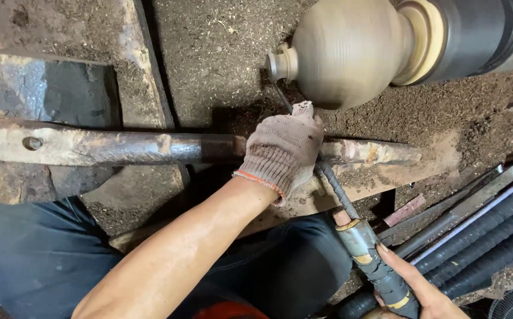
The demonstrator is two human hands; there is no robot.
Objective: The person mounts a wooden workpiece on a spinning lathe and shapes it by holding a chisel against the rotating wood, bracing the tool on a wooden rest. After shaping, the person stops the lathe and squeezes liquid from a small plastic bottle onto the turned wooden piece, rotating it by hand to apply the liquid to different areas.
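Gloved left hand (283,150) clamps chisel (333,186) onto rusty bar (120,147); right hand (419,289) grips its handle.

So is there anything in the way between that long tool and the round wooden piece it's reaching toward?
Nothing visible. The tool runs over the rusty bar, under the gloved left hand, and its tip rises to the underside of the round wooden piece. Actual contact is hidden. The bare right hand holds the handle.

The turned piece (348,50) sits behind the rest bar (120,147); spare tools (481,236) lie at the right, shavings (209,53) beneath.
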